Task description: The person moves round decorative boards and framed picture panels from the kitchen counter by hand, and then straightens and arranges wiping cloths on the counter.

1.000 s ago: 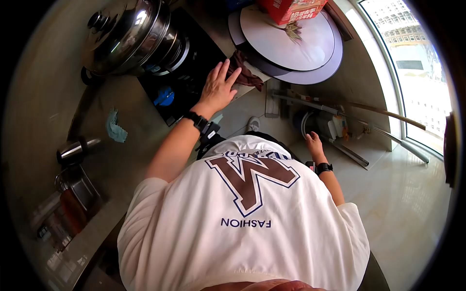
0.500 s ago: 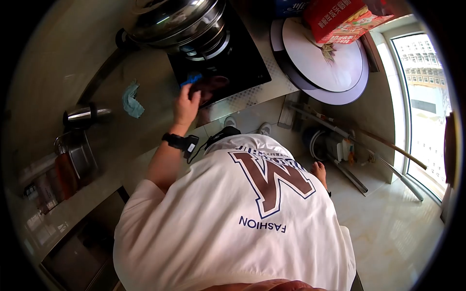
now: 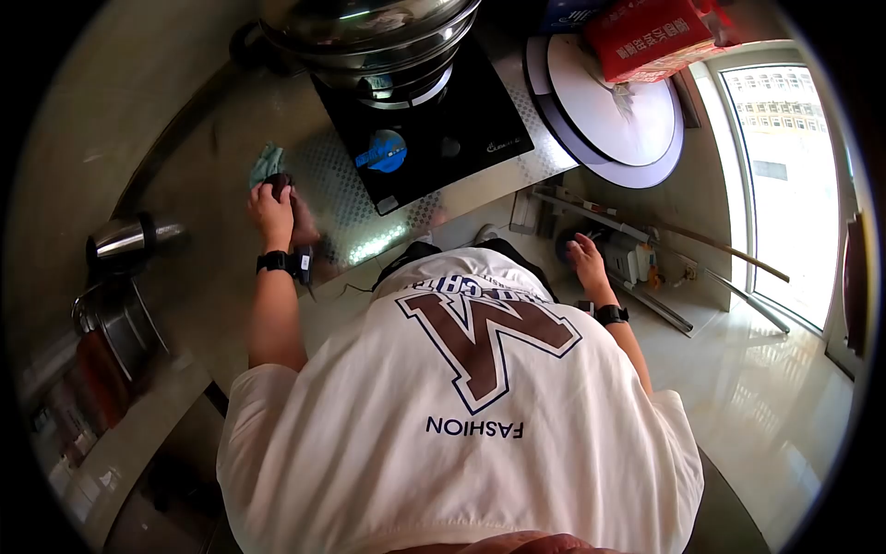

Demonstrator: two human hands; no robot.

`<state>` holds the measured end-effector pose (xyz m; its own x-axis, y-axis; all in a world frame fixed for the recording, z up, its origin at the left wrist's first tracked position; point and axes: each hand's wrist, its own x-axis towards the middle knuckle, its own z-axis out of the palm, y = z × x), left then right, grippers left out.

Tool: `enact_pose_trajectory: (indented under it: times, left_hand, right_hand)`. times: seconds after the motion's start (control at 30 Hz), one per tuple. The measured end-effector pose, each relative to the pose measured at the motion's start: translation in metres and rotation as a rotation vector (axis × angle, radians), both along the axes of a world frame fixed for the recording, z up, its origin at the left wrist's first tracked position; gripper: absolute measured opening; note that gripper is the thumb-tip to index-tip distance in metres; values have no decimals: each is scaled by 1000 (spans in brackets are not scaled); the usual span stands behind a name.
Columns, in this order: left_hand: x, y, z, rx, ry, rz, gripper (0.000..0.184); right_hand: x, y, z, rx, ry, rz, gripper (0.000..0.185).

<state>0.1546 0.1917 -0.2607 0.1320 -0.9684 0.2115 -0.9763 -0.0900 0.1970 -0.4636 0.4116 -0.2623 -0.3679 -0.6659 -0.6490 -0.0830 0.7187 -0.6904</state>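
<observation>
My left hand is closed on a dark brown cloth on the counter, left of the black stove top. Part of the cloth hangs out beside the fingers. Just beyond the hand, touching or nearly touching the cloth, lies a light green cloth. My right hand hangs low at my right side over the floor, its fingers apart and holding nothing.
A large steel pot stands on the stove. Round boards and a red box are at the counter's right end. Poles lean near the window. A steel kettle stands at the left.
My left hand has swept the brown cloth leftward, from the counter's right side across the stove to the green cloth, which now looks bunched up. My right hand stays low at my side.
</observation>
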Motion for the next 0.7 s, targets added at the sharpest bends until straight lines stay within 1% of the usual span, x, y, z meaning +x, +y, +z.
enact_pose_trajectory:
  times: [0.03, 0.07, 0.1, 0.13, 0.17, 0.2, 0.23, 0.3, 0.33, 0.37, 0.43, 0.5, 0.57, 0.63, 0.7]
  left_hand:
    - [-15, 1, 0, 79, 202, 39, 42]
    - [-38, 4, 11, 74, 448, 60, 37]
    - [-66, 5, 40, 198, 766, 100, 33]
    - [-79, 6, 40, 171, 836, 45, 31]
    - [-100, 7, 50, 123, 883, -55, 35]
    - [-121, 9, 63, 104, 882, -108, 40]
    - [-142, 10, 72, 79, 878, -157, 44]
    - [-179, 7, 74, 116, 811, -199, 57]
    - [-194, 6, 68, 105, 671, -309, 66]
    - [-203, 1, 57, 122, 434, -487, 67]
    - [-228, 2, 59, 329, 13, -586, 62]
    - [-241, 4, 51, 312, -68, -571, 58]
    - [-247, 2, 54, 402, -52, -552, 54]
    - [-246, 0, 50, 439, -23, -502, 55]
    - [-250, 1, 46, 424, -32, -471, 55]
  right_hand:
    - [11, -2, -5, 3, -17, 41, 48]
    - [19, -2, -6, -5, -34, 113, 51]
    - [30, -8, 9, 58, -69, 159, 53]
    - [34, -10, 16, 76, -87, 206, 53]
    - [36, -16, 27, 90, -93, 229, 51]
    - [30, -18, 28, 27, -74, 222, 49]
    - [24, -26, 33, -38, -57, 222, 48]
    - [4, -49, 53, -160, 10, 180, 45]
    - [-10, -63, 56, -272, 14, 129, 44]
    - [-30, -76, 63, -322, 72, 118, 45]
    - [-55, -113, 115, -401, 196, 141, 47]
    - [-84, -149, 164, -485, 411, 164, 51]
    - [-117, -186, 203, -592, 605, 177, 56]
    - [-142, -219, 244, -684, 700, 157, 62]
    - [-175, -248, 266, -762, 845, 195, 68]
